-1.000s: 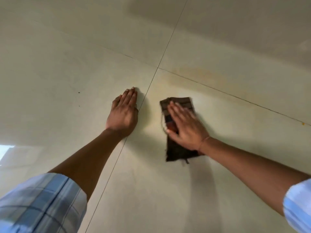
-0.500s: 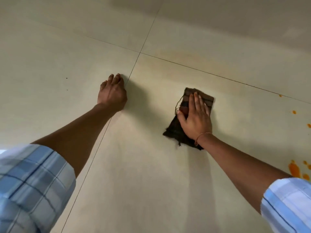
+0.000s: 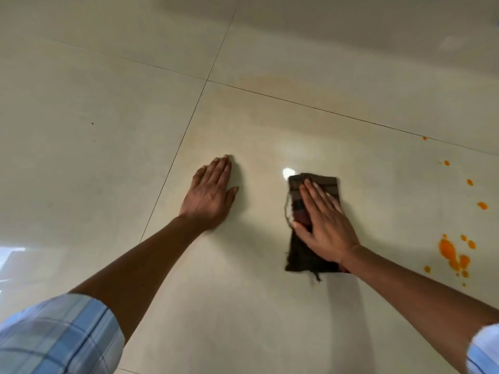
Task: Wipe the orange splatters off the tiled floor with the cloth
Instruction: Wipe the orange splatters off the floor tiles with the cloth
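Glossy cream floor tiles point(image 3: 270, 319) with thin dark grout lines fill the frame, and the orange splatters point(image 3: 449, 251) lie at its right edge, a large blotch at lower right with smaller drops strung up toward the upper right. Pressed under the flat, fingers-extended right hand point(image 3: 328, 228) just right of centre, the folded dark cloth point(image 3: 310, 222) runs its long axis up and down the frame, well apart from the blotch, which sits to the right of those fingers. With the left hand point(image 3: 212, 195) splayed flat on bare tile left of centre as a prop, the right is plainly the nearer, so the next stroke likely sweeps rightward.
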The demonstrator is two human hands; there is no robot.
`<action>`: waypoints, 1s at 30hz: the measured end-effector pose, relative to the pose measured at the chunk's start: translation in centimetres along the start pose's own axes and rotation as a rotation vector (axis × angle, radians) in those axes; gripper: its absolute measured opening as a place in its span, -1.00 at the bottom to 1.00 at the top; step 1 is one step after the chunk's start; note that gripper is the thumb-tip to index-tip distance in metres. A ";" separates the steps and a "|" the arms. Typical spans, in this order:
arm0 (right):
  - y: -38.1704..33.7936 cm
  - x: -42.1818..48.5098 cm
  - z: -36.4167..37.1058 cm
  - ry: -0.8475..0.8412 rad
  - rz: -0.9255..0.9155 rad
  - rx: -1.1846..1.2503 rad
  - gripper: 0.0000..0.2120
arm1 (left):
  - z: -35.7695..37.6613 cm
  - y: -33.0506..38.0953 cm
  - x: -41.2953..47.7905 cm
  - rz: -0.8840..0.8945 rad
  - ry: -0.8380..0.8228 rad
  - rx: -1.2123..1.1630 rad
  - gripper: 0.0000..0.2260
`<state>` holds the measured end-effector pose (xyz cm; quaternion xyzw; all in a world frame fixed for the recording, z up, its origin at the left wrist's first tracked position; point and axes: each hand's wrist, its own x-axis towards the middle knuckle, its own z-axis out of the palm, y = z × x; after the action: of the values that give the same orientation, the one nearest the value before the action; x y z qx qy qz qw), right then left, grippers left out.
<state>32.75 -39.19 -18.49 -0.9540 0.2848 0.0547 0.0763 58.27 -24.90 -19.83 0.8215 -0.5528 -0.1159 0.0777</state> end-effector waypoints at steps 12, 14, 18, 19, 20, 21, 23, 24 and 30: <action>-0.1 -2.1 0.4 -0.006 -0.085 0.035 -0.27 | -0.3 0.2 -0.7 -0.015 0.049 -0.036 -0.41; 0.6 -0.3 0.1 0.048 0.227 0.042 -0.25 | -0.4 0.0 -1.8 -0.028 0.064 -0.063 -0.41; -5.0 4.0 0.5 0.107 0.268 0.073 -0.21 | -1.3 -3.9 -4.3 -0.078 0.070 -0.063 -0.40; -7.2 3.8 1.0 0.085 0.100 0.066 -0.21 | -1.7 -5.5 -5.0 -0.105 0.072 -0.042 -0.40; -9.0 3.2 1.3 0.043 -0.073 0.051 -0.21 | -2.3 -7.3 -5.8 -0.142 0.076 -0.025 -0.39; -9.9 2.5 1.4 -0.010 -0.217 0.033 -0.21 | -2.7 -8.8 -6.5 -0.184 0.068 -0.014 -0.39; -9.9 2.6 0.9 -0.066 -0.383 0.023 -0.23 | -3.5 -11.3 -8.6 -0.254 0.063 0.004 -0.40; -9.9 3.8 0.8 -0.044 -0.391 0.024 -0.25 | -3.7 -12.2 -9.8 -0.275 0.071 0.016 -0.41; -17.6 11.2 0.8 0.088 -0.001 0.126 -0.23 | -2.8 -13.7 -12.8 -0.301 0.089 -0.006 -0.43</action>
<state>51.72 -30.49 -18.96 -0.9490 0.2901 -0.0054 0.1236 66.63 -7.90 -19.32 0.8992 -0.4191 -0.0911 0.0864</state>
